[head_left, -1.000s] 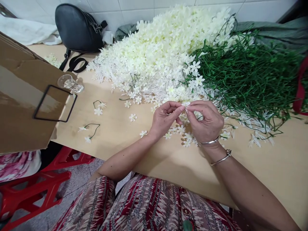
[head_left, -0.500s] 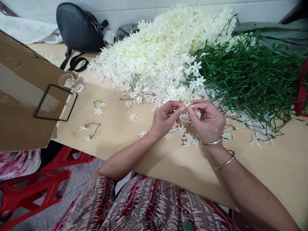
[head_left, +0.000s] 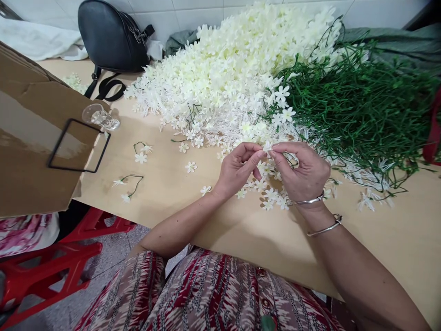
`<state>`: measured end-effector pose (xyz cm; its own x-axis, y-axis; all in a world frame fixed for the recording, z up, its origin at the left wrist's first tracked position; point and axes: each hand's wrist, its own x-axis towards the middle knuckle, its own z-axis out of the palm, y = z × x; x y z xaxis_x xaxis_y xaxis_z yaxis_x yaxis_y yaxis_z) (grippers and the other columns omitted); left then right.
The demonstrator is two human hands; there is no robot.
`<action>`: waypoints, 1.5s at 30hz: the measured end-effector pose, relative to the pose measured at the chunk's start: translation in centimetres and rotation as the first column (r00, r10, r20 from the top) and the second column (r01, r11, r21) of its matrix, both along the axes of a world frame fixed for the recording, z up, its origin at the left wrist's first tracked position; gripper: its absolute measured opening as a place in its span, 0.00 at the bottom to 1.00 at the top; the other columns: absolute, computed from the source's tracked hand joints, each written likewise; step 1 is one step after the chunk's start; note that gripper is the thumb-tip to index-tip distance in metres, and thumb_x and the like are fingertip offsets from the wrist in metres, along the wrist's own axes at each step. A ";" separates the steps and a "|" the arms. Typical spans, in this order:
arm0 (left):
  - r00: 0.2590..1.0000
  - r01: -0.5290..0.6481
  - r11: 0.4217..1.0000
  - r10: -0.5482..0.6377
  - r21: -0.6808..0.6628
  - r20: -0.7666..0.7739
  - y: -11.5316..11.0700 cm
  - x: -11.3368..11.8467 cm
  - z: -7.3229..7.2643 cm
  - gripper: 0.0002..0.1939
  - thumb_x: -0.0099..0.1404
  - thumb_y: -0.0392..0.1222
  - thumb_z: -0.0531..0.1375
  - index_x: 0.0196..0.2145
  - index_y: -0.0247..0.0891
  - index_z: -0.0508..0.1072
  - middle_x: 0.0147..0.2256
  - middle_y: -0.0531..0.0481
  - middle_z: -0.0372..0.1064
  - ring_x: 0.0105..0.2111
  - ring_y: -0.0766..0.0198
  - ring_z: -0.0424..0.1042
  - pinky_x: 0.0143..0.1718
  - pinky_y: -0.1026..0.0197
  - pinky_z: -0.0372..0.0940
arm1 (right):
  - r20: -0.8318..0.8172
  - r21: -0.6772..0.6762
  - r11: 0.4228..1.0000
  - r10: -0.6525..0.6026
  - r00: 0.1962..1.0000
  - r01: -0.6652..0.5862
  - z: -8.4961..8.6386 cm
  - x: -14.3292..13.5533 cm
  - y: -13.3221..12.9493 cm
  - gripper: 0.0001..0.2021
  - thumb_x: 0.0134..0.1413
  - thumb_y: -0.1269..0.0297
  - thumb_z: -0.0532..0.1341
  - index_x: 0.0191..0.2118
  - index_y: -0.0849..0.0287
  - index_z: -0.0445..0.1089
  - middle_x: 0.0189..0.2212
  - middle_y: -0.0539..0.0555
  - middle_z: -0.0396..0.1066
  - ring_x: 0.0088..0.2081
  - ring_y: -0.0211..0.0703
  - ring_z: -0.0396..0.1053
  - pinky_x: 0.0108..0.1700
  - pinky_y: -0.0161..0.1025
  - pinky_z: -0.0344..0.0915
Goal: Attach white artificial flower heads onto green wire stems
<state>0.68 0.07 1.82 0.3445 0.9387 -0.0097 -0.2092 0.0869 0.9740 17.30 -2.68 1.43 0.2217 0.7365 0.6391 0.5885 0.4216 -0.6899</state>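
A small white artificial flower point(head_left: 267, 146) is pinched between the fingertips of both hands, above the front edge of the flower pile. My left hand point(head_left: 238, 169) is closed at its left side, thumb against index finger. From the right, my right hand point(head_left: 303, 172) pinches at the same flower; a dark green stem point(head_left: 292, 159) shows under its fingers. Behind the hands rises a large heap of white and cream artificial flowers point(head_left: 237, 69). To its right lies a tangled mass of green plastic stems point(head_left: 358, 105). Several loose flowers point(head_left: 272, 196) rest below the hands.
On the left, a cardboard box point(head_left: 34, 138) stands at the table's edge with a black wire frame point(head_left: 80, 171) against it. A clear plastic cup point(head_left: 103, 118) lies nearby. A black bag point(head_left: 110, 41) sits by the wall. Red stools point(head_left: 58, 271) are below the table.
My right hand has shifted slightly right, its fingertips drawing a little apart from the left ones. The white flower between them now shows more clearly. My left hand has barely moved.
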 end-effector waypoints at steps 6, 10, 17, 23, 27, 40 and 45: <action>1.000 -0.011 1.000 0.010 -0.017 -0.029 0.3 0.1 -0.4 0.29 0.63 0.70 0.74 0.44 0.43 0.77 0.35 0.55 0.81 0.21 0.70 0.73 0.26 0.61 0.70 | 0.037 -0.034 0.999 -0.035 0.999 0.036 0.1 -0.4 0.1 0.05 0.66 0.61 0.69 0.36 0.49 0.80 0.37 0.53 0.86 0.42 0.52 0.84 0.50 0.54 0.80; 1.000 -0.024 0.999 0.024 -0.026 0.001 0.5 0.3 -0.6 0.28 0.62 0.68 0.76 0.41 0.42 0.77 0.36 0.53 0.82 0.21 0.70 0.73 0.25 0.61 0.71 | -0.007 -0.006 1.000 -0.030 1.000 0.030 0.3 -1.1 0.0 0.03 0.63 0.63 0.69 0.35 0.50 0.79 0.39 0.54 0.86 0.43 0.51 0.84 0.50 0.54 0.81; 0.998 -0.055 0.998 0.055 -0.014 0.004 0.7 0.2 -0.2 0.29 0.61 0.70 0.76 0.36 0.41 0.78 0.29 0.54 0.75 0.22 0.69 0.71 0.26 0.60 0.70 | -0.203 -0.129 0.991 -0.009 0.979 -0.018 -0.7 -1.4 0.0 0.03 0.60 0.62 0.72 0.35 0.50 0.78 0.38 0.54 0.85 0.41 0.51 0.84 0.48 0.53 0.81; 0.998 -0.055 0.998 0.055 -0.005 -0.009 0.5 0.3 -0.8 0.32 0.59 0.74 0.75 0.38 0.42 0.81 0.32 0.50 0.79 0.23 0.68 0.71 0.27 0.57 0.68 | -0.263 -0.152 0.988 -0.023 0.965 -0.018 -1.0 -1.4 0.0 0.02 0.57 0.63 0.72 0.35 0.50 0.79 0.39 0.54 0.85 0.41 0.51 0.83 0.48 0.54 0.80; 0.994 -0.079 0.995 0.083 0.056 -0.074 0.2 0.4 -0.8 0.32 0.59 0.77 0.73 0.38 0.44 0.82 0.37 0.48 0.83 0.25 0.65 0.72 0.29 0.55 0.68 | -0.356 -0.161 0.986 -0.017 0.935 -0.044 -1.5 -1.6 0.1 0.03 0.56 0.64 0.73 0.35 0.53 0.80 0.39 0.55 0.85 0.41 0.51 0.84 0.47 0.52 0.81; 0.999 0.045 0.999 -0.045 0.021 0.019 0.3 -0.1 0.5 0.29 0.63 0.71 0.74 0.39 0.41 0.79 0.30 0.55 0.79 0.21 0.69 0.73 0.26 0.62 0.69 | -0.410 -0.137 0.943 0.224 0.884 -0.303 -2.2 0.5 1.0 0.13 0.60 0.54 0.78 0.46 0.47 0.79 0.46 0.54 0.84 0.41 0.49 0.81 0.42 0.49 0.79; 0.997 0.076 0.996 -0.075 -0.050 0.010 0.3 -0.1 1.0 0.30 0.63 0.72 0.73 0.38 0.40 0.79 0.30 0.54 0.78 0.20 0.69 0.73 0.25 0.62 0.66 | -0.411 -0.028 0.948 0.277 0.868 -0.316 -1.5 0.4 1.2 0.10 0.60 0.54 0.78 0.36 0.47 0.79 0.43 0.53 0.85 0.47 0.52 0.83 0.50 0.52 0.80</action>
<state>0.55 0.33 2.80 0.4147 0.9084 -0.0531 -0.2085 0.1517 0.9662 17.71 -1.50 -0.08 0.2045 0.8584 0.4705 0.1140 0.4565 -0.8824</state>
